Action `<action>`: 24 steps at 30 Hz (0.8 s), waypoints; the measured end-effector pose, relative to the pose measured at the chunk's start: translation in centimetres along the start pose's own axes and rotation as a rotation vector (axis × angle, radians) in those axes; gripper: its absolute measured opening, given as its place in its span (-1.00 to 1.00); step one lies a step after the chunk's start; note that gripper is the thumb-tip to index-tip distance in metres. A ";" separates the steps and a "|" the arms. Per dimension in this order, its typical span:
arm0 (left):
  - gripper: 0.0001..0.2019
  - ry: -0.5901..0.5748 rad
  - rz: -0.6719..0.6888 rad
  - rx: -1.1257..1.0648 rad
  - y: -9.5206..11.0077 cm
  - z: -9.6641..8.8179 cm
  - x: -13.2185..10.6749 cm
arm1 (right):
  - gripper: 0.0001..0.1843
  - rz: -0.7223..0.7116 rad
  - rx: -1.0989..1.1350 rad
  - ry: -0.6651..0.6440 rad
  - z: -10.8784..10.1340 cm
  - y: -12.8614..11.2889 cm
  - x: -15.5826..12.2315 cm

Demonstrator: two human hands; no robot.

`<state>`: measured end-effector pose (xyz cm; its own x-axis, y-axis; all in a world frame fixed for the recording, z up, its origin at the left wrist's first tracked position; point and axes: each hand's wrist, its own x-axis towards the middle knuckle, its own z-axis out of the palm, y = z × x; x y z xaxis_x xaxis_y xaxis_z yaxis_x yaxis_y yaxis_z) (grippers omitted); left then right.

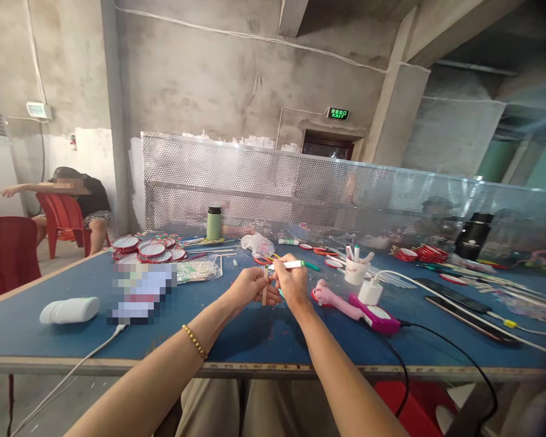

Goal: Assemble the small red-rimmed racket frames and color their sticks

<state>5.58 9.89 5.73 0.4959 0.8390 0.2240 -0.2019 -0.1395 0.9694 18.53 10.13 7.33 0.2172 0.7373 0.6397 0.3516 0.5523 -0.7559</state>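
Observation:
My left hand is closed around a flat wooden stick, which stands roughly upright between its fingers. A white marker with a green end lies in the grip of my right hand, its tip pointing left at the top of the stick. Whether the tip touches the wood is too small to tell. Both hands are close together over the blue table. Just behind them sits a clear plastic bag. To the right, a white cup holds several markers.
Left on the table are a white bottle, a blurred phone, round red-rimmed discs and a bag of sticks. Right are a pink-handled tool, a purple box, cables and phones. A perforated metal screen stands behind.

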 end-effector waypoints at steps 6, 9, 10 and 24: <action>-0.64 0.012 -0.016 -0.003 -0.1 0.0 0.0 | -0.84 -0.022 0.003 -0.013 0.0 0.1 0.0; -0.64 0.010 -0.011 -0.006 -0.1 -0.1 0.1 | -0.82 -0.009 0.001 -0.010 0.0 0.1 0.0; -0.64 0.008 -0.010 -0.007 -0.1 -0.1 0.1 | -0.82 -0.004 0.003 -0.009 0.0 0.0 0.0; -0.59 0.011 -0.006 -0.024 -0.1 -0.1 0.1 | -0.81 0.011 0.025 0.014 0.0 0.1 0.0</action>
<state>5.57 10.00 5.65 0.4877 0.8456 0.2169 -0.2191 -0.1220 0.9680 18.60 10.22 7.24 0.2332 0.7381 0.6331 0.3266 0.5538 -0.7659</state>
